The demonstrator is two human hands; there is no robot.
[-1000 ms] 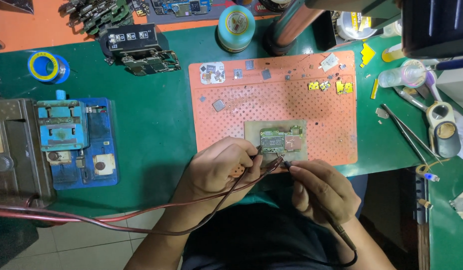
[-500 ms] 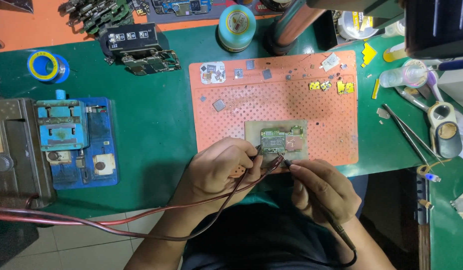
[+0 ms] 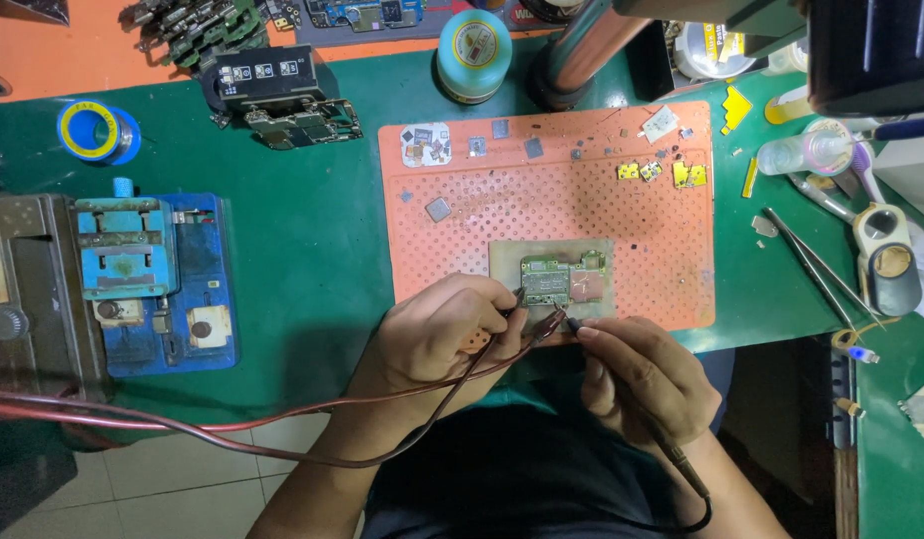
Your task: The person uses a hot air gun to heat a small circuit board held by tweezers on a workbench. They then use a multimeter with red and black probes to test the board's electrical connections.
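We look down at a green bench, and on it lies an orange mat [image 3: 542, 200] with many small holes. Near the front edge of this mat sits a pale square plate [image 3: 502, 262], and on the plate lies a small green circuit board [image 3: 560, 280]. The board's long axis runs from left to right across our view, parallel to the front edge of the mat.

The board lies just ahead of both hands, a little up in the picture from them. Our left hand [image 3: 437, 339] is closed around a red probe [image 3: 517, 296], held like a pen, and its tip points up and to the right and reaches the lower left edge of the board. Our right hand [image 3: 642, 374] is closed around a black probe [image 3: 574, 324], whose tip points up and to the left and comes near the lower edge of the board, just beside the plate. We cannot tell if this tip really touches the board. The left tip is the nearer one to the board; the two tips stand close together, not far apart.

A red wire [image 3: 232, 429] runs from the left hand toward the grey meter [image 3: 23, 289] at the left side. A blue clamp holder [image 3: 153, 279] stands beside it, well apart from the hands.
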